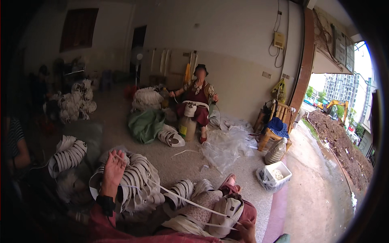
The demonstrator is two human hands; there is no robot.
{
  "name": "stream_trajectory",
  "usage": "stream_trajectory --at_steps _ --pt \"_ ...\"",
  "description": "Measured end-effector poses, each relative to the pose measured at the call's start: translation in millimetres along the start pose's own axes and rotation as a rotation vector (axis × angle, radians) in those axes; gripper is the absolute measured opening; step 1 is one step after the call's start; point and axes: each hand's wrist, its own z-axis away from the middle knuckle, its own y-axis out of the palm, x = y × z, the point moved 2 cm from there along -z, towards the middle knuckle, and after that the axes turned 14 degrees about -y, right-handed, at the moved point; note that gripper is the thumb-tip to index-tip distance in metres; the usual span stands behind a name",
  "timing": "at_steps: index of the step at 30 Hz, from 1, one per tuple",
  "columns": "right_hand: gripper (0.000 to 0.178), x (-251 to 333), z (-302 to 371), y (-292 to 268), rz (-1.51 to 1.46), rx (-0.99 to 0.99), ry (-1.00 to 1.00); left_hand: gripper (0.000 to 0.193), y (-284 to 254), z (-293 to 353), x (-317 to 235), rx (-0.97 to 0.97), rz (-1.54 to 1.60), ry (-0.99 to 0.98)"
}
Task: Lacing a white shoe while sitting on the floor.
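Observation:
Raised at the left, palm up, my left hand (114,172) has a long white shoelace (182,197) caught at its fingers. The lace runs taut down to the right, to a pale shoe upper (227,211) resting on my lap, with dark eyelets along its opening. Beside the upper, low in the view, my right hand (246,231) is closed on the white lace; its fingertips are partly hidden. Behind my left hand lies a large bundle of nested white shoe uppers (139,176). A smaller stack of uppers (180,193) sits between it and my knees.
Across the floor another person (197,95) sits with an upper on a jug (187,128). A green sack (146,125), clear plastic sheeting (227,150), a bamboo chair (277,125) and a white tub (274,175) stand around. More uppers (68,156) lie at left.

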Motion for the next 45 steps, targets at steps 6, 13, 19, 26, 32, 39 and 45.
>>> stream_trajectory --at_steps 6,13,19,26,32,39,45 --pt "0.027 22.3 32.8 -55.1 -1.459 -0.636 0.195 0.032 0.8 -1.2 8.0 0.055 0.109 -0.028" --pt "0.019 2.9 88.8 -144.6 -1.853 -1.025 -0.341 0.026 17.6 -8.9 3.3 0.102 0.126 -0.019" --pt "0.021 -24.4 113.0 -177.0 -2.248 -1.071 -0.598 0.028 11.2 -25.8 11.1 0.033 0.121 -0.033" --pt "0.028 -67.0 163.5 -203.4 -2.769 -1.070 -0.993 0.038 -0.4 -33.9 7.7 0.044 0.137 -0.051" --pt "0.036 -119.4 219.2 -213.5 -3.171 -1.019 -1.393 0.045 10.2 -19.0 0.0 0.030 0.182 -0.060" --pt "0.046 -187.5 293.6 -216.2 -3.559 -0.828 -1.974 0.025 -14.3 -28.8 2.1 0.011 0.039 -0.028" --pt "0.055 -230.2 350.0 -186.7 -3.687 -0.407 -2.764 0.025 -49.6 -40.6 -9.7 -0.060 -0.172 -0.051"
